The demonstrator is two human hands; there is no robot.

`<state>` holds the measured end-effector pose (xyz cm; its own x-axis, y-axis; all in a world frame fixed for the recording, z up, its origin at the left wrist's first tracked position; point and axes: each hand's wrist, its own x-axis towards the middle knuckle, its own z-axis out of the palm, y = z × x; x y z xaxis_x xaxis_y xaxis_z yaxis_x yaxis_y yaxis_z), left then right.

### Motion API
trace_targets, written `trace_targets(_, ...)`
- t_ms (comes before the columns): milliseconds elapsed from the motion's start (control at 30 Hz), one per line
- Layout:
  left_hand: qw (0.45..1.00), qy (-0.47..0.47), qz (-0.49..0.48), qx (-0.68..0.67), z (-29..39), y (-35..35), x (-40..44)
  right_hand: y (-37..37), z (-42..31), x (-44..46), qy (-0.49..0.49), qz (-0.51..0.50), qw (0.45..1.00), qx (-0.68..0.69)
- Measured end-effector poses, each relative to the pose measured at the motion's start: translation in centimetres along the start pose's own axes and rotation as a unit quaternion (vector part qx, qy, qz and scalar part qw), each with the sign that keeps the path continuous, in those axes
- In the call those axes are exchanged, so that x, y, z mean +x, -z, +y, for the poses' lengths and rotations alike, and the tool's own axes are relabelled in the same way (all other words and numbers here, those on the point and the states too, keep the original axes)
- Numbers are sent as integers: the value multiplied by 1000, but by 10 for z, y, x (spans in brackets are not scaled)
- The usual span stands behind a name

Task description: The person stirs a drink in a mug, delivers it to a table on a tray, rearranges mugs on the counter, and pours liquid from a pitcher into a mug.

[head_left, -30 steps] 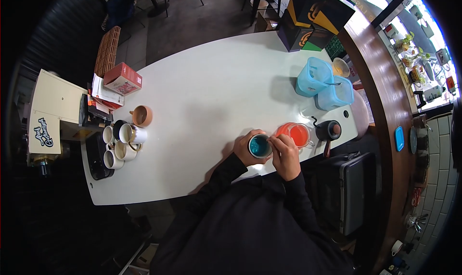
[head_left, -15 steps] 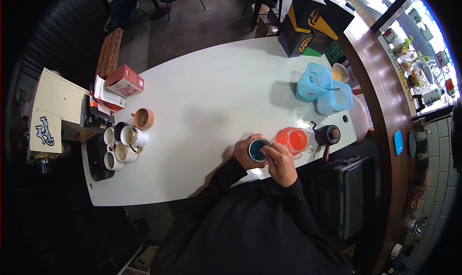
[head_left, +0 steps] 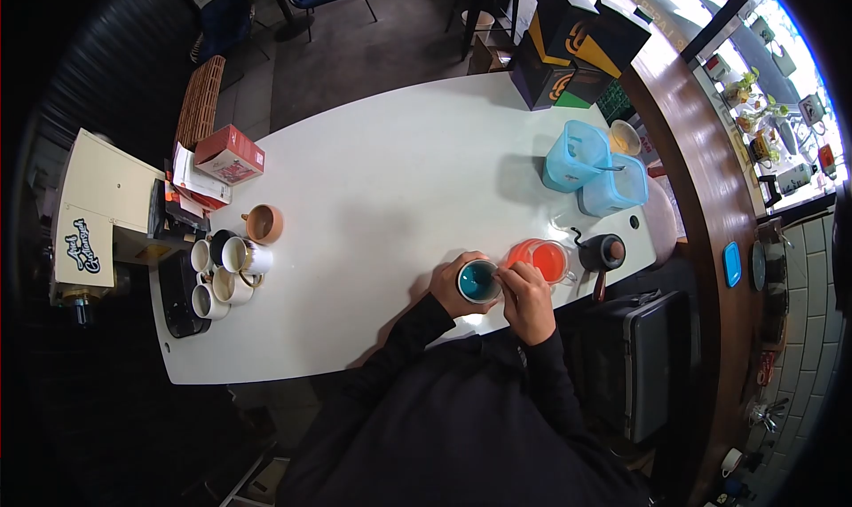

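My left hand (head_left: 453, 285) is wrapped round a cup (head_left: 477, 282) with a pale rim, above the near edge of the white table (head_left: 355, 196). The cup is teal-blue inside; whether that is liquid or glaze I cannot tell. At the cup's right rim my right hand (head_left: 529, 301) is closed in a pinch, and what its fingers hold is too small to make out. Just behind the right hand stands a glass jug (head_left: 548, 260) of red liquid. A dark gooseneck kettle (head_left: 603, 253) with a wooden handle is to the right of the jug.
Two light-blue plastic containers (head_left: 577, 157) stand at the right, one with a spoon handle sticking out. Dark boxes (head_left: 568, 50) are stacked at the far right corner. Several mugs (head_left: 232, 285), a brown cup (head_left: 264, 224) and a red box (head_left: 231, 154) are at the left.
My right hand has drawn back from over the cup's opening to its right rim, uncovering more of the teal inside. My left hand keeps hold of the cup.
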<state>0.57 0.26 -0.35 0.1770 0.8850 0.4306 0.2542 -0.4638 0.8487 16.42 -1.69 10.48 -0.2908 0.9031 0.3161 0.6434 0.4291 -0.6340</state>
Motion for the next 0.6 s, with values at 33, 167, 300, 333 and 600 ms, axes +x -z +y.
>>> trace_targets(33,1000,0,0,0,0,0,0,-1,0,0,-8,9,1000,1)
trace_targets(167,1000,-7,8,8,-3,-1,-2,-8,3,1,-22,31,999,12)
trace_targets(300,1000,4,3,-3,-6,-1,-4,-13,2,3,-17,37,999,25)
trace_targets(333,1000,3,2,-3,-7,-1,-4,-14,1,3,-16,31,999,26)
trace_targets(600,1000,0,-7,-13,-15,-3,-7,-20,-5,-4,20,19,998,64)
